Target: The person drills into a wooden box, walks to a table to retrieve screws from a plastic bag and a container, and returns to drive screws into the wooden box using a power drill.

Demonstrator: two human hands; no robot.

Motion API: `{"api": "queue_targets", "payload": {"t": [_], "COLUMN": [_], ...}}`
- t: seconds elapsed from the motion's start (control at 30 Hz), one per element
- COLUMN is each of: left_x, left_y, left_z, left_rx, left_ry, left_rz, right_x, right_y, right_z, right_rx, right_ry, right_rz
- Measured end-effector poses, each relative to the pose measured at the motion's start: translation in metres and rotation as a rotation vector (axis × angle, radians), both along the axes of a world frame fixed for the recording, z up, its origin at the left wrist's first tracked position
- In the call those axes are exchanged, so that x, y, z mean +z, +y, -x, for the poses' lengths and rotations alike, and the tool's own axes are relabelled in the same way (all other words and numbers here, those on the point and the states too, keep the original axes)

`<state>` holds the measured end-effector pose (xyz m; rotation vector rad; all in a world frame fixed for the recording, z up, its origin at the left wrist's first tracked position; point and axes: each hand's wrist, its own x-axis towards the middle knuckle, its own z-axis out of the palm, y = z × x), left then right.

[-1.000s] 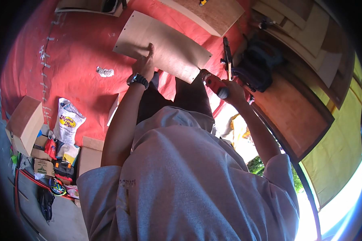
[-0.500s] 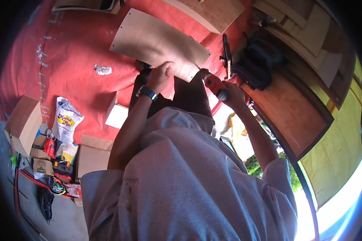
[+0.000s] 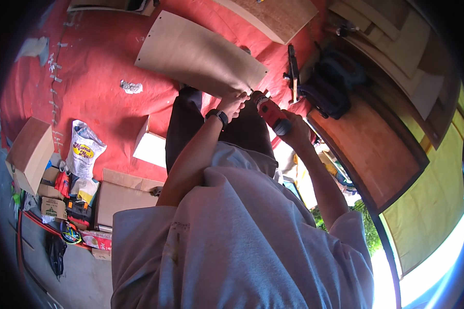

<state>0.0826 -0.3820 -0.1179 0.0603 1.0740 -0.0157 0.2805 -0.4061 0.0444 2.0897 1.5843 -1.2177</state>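
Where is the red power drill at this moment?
In the head view, the red power drill is just right of centre, gripped in the right hand, its tip near the wooden panel.

The panel (image 3: 198,54) near the top centre of the frame looks like smooth, matt plywood, and the drill (image 3: 270,114) beside it has a hard plastic-looking body. The red sheeting (image 3: 103,105) over the upper left is wrinkly with a faint sheen, kinda tarp-like, and the bag (image 3: 81,164) at mid left looks like crinkly plastic. Grey shirt (image 3: 247,232), bottom centre: soft matt cloth.
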Motion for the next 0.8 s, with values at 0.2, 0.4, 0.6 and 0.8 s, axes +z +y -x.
{"api": "queue_targets", "payload": {"t": [0.2,0.4,0.6,0.8], "left_x": [-0.013,-0.026,-0.038,-0.012], "left_y": [0.001,0.002,-0.003,0.005], "left_z": [-0.027,-0.042,-0.039,-0.034], "left_rx": [0.304,0.390,0.382,0.386], "left_ry": [0.010,0.166,0.085,0.039], "left_rz": [0.268,0.390,0.329,0.384], "right_x": [0.007,0.004,0.002,0.018], "right_y": [0.009,0.010,0.008,0.009], "right_z": [0.004,-0.004,-0.007,-0.005], "right_rx": [0.017,0.107,0.131,0.101], "right_ry": [-0.018,-0.025,0.000,-0.014], "right_rz": [0.074,0.065,0.046,0.117]}}
